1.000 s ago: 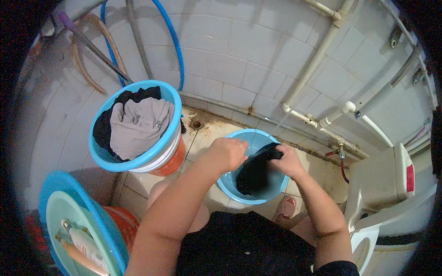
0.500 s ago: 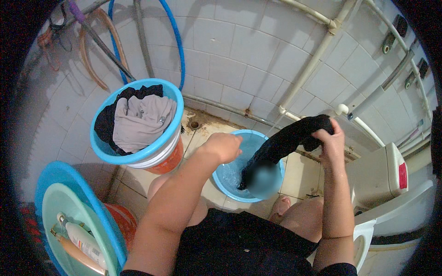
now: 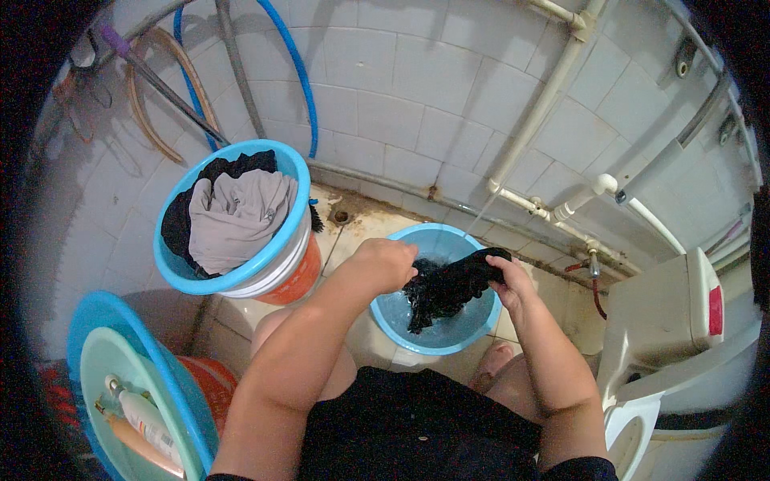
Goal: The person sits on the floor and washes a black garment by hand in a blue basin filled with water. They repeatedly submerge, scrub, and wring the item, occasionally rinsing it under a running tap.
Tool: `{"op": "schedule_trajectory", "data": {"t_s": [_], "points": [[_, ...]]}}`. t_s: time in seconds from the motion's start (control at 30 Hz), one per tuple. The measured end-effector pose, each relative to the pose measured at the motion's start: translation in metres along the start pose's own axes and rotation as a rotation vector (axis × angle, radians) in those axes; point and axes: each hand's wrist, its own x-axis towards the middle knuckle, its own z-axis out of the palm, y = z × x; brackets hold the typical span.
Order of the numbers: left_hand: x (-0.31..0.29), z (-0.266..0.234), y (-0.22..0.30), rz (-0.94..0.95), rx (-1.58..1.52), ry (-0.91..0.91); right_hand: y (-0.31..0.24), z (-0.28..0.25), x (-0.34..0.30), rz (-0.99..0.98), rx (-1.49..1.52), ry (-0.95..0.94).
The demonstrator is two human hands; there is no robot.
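Note:
A wet black cloth garment (image 3: 451, 290) stretches across a light blue basin (image 3: 437, 348) on the floor, its lower part hanging into the water. My left hand (image 3: 385, 266) is closed at the garment's left end, over the basin's left rim; its fingertips partly hide the grip. At the other end, my right hand (image 3: 513, 280) pinches the cloth near the right rim, thumb on the near side. A thin water stream (image 3: 483, 212) falls from above into the basin behind the cloth. What kind of garment it is, I cannot make out.
Left of the basin, a blue tub (image 3: 298, 196) with grey and black clothes sits on a bucket (image 3: 293, 276). Nearer, a green basin (image 3: 95, 353) holds bottles. A toilet (image 3: 670, 321) stands at right, pipes (image 3: 545, 104) run along the wall, and a drain (image 3: 342, 217) lies behind.
My right hand has come down and left, lowering the raised black garment into the basin. My left hand, apart from the cloth before, is now at its left end.

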Motion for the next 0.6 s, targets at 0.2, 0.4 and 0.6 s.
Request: {"op": "schedule_trajectory", "data": {"t_s": [0.2, 0.4, 0.6], "points": [[0.005, 0.011, 0.001, 0.033, 0.022, 0.032, 0.004, 0.008, -0.009, 0.015, -0.096, -0.111], [0.009, 0.014, 0.003, 0.060, 0.033, 0.048, 0.004, 0.004, -0.007, 0.019, -0.086, -0.084], [0.010, 0.011, 0.008, 0.017, 0.031, -0.014, 0.000, 0.007, -0.007, 0.019, -0.090, -0.064]]}}
